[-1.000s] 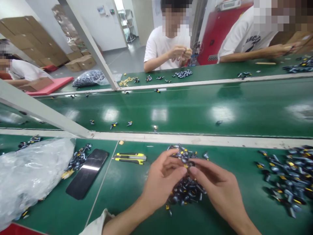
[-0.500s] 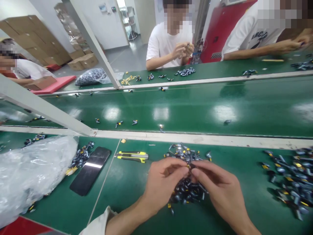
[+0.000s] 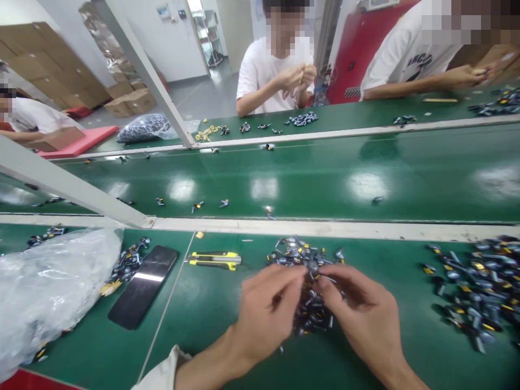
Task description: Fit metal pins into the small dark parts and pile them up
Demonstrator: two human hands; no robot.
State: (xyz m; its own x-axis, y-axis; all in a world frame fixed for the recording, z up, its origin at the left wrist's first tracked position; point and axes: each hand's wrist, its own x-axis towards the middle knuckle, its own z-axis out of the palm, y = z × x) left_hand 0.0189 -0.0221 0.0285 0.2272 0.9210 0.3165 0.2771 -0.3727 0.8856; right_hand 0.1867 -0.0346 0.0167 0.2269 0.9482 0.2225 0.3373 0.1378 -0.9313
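Note:
My left hand and my right hand hang over a heap of small metal parts with yellow tags, on a green workbench mat. Their fingertips nearly meet above the heap. A thin silver piece shows at my right fingertips, though motion blur hides the detail. Whatever my left fingers may hold is hidden. A second, wider heap of the same parts lies to the right. A yellow-and-black utility knife and a black smartphone lie to the left.
A crumpled clear plastic bag lies at the left. Beyond a pale rail, a green conveyor belt carries scattered parts. Across it, co-workers handle small items at another bench, with cardboard boxes farther back.
My hands have drawn slightly apart and my fingers have shifted over the heap. The whole view has moved a little as my head moved.

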